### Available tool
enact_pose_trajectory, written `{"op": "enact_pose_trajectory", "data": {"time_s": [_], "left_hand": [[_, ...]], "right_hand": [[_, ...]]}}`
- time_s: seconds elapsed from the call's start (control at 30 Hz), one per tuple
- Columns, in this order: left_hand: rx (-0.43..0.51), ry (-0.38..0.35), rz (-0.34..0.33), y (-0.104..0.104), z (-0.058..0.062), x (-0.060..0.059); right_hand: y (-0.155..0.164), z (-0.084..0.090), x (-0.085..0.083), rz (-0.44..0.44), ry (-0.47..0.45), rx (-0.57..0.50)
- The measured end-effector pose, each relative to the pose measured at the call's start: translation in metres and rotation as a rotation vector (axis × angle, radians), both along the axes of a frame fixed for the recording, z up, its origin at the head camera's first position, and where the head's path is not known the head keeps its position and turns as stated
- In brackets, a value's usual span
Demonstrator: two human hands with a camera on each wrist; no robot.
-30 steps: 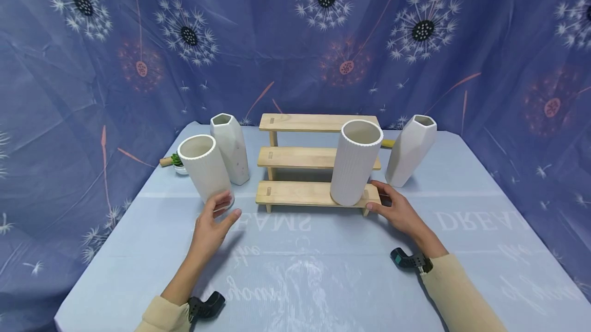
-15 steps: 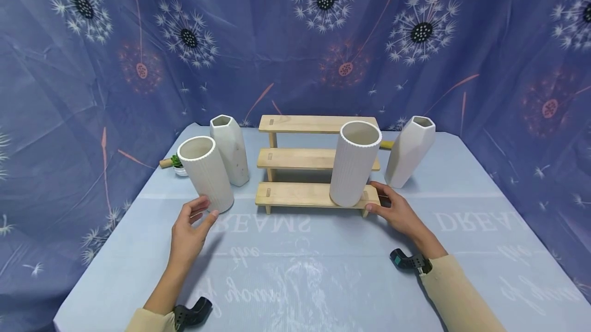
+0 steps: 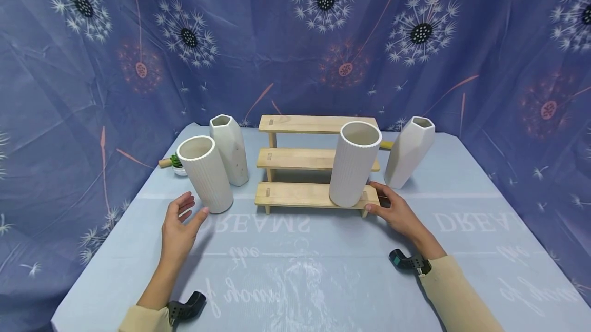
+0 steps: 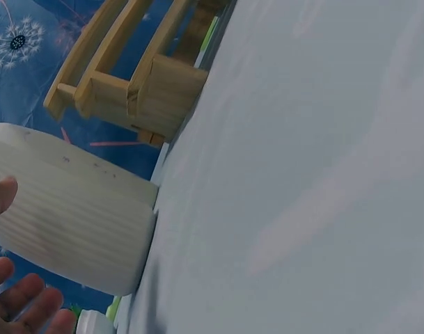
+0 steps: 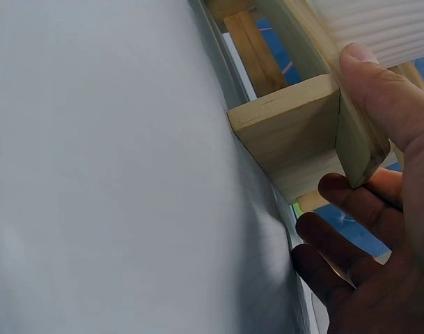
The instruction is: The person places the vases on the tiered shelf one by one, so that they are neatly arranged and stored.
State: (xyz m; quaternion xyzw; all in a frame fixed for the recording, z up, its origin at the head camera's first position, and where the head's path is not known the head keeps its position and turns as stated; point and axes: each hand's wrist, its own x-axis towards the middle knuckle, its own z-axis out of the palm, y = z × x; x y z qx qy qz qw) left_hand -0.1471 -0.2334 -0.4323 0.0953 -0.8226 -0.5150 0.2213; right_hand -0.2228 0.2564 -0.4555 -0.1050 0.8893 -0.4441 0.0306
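My left hand [image 3: 179,229] is beside a white ribbed vase [image 3: 209,180], its fingers spread and relaxed, holding nothing. In the left wrist view, that vase [image 4: 72,223] stands on the table past my thumb and fingers. My right hand [image 3: 398,213] pinches the right end of the lowest board of a three-tier wooden shelf [image 3: 291,194]. The right wrist view has the thumb [image 5: 379,90] on the top of the board [image 5: 361,139] and a fingertip at its underside. Another white ribbed vase [image 3: 353,168] stands upright on the right part of the lowest tier.
White faceted vases stand on both sides of the shelf, a left one [image 3: 234,152] and a right one [image 3: 408,155]. At far left are a small potted succulent [image 3: 178,166] and a brown roll [image 3: 164,162]. Something yellow [image 3: 387,144] shows behind the shelf. A blue dandelion-print curtain [image 3: 258,24] hangs behind.
My left hand has drawn back from the left ribbed vase, moving left and toward me, its fingers coming off the vase. The right hand stays at the shelf end.
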Motion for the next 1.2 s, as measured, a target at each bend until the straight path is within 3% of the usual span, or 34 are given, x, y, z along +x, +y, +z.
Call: {"op": "enact_pose_trajectory", "data": {"time_s": [0.43,0.8,1.2], "left_hand": [[0.053,-0.063,-0.123,-0.008,0.001,-0.022],[0.072,-0.081,-0.137,-0.006,-0.002,-0.037],[0.061,-0.12,-0.142,-0.003,-0.001,-0.043]], "right_hand": [[0.0,-0.002,0.0,0.005,0.006,-0.013],[0.001,-0.002,-0.001,0.013,0.01,-0.022],[-0.003,0.003,0.002,0.009,0.012,-0.02]]}}
